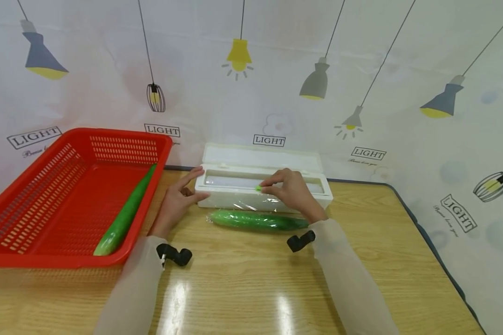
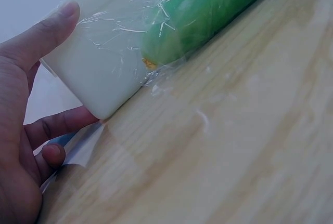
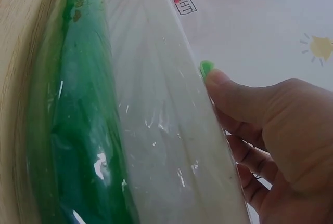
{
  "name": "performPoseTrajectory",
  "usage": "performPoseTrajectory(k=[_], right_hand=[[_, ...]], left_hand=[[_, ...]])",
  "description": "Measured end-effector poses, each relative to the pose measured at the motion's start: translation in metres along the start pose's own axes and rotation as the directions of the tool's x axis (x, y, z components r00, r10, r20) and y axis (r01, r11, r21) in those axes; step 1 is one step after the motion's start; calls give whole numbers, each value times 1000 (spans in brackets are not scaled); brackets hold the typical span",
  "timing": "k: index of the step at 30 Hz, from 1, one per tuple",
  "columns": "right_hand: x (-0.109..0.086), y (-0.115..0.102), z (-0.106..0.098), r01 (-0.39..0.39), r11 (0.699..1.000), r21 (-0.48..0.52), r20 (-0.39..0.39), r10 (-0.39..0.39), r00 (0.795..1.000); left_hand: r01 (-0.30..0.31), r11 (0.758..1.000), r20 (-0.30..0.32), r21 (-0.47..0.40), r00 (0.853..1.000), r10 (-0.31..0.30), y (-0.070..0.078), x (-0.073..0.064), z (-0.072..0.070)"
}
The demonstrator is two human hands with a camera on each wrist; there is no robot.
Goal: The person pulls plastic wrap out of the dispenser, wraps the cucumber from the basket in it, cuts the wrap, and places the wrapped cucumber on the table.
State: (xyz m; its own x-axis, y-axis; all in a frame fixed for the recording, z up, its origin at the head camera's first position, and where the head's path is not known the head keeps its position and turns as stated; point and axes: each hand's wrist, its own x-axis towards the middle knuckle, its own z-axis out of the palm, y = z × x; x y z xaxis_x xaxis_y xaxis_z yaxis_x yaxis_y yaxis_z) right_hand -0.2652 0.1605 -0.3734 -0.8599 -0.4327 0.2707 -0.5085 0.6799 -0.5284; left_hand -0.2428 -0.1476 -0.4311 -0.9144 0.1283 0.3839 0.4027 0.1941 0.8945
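A white cling film box [image 1: 222,201] lies across the table with its lid [image 1: 260,157] raised and a film roll [image 1: 230,181] inside. My left hand [image 1: 173,202] grips the box's left end, thumb on the front face. With thumb and fingertips, my right hand [image 1: 292,190] pinches a small green slide cutter [image 3: 206,68] on the box's front top edge. Clear film [image 2: 114,31] hangs down the front and covers a green cucumber [image 1: 251,220], which lies along the near side of the box.
To the left stands a red plastic basket [image 1: 164,174] with a second cucumber [image 1: 125,216] leaning along its right side. Behind the table rises a wall covering [image 1: 201,70] printed with lamps. The wooden table [image 1: 234,284] extends toward me, its right edge running diagonally.
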Motion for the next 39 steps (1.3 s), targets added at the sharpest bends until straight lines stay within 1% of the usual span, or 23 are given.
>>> performPoseTrajectory(k=[9,14,24,33,39], right_hand=[[-1,3,-3,-20,1000,15,8,20,1000],[-2,5,-4,-13,1000,1,8,13,1000],[-5,5,-7,-52,999,-11,12,52,999],[-8,9,-11,-28,999,-20,6,28,1000],[-10,12,-13,-1,1000,-16,1,1,1000]], left_hand=[[14,1000,-1,9,1000,-14,-2,1,0],[6,1000,-3,9,1000,-6,-2,0,0],[-11,1000,-2,1,1000,11,-2,0,0],[1,1000,-4,0,1000,-1,1,0,0],[3,1000,-3,-1,1000,-3,0,0,0]])
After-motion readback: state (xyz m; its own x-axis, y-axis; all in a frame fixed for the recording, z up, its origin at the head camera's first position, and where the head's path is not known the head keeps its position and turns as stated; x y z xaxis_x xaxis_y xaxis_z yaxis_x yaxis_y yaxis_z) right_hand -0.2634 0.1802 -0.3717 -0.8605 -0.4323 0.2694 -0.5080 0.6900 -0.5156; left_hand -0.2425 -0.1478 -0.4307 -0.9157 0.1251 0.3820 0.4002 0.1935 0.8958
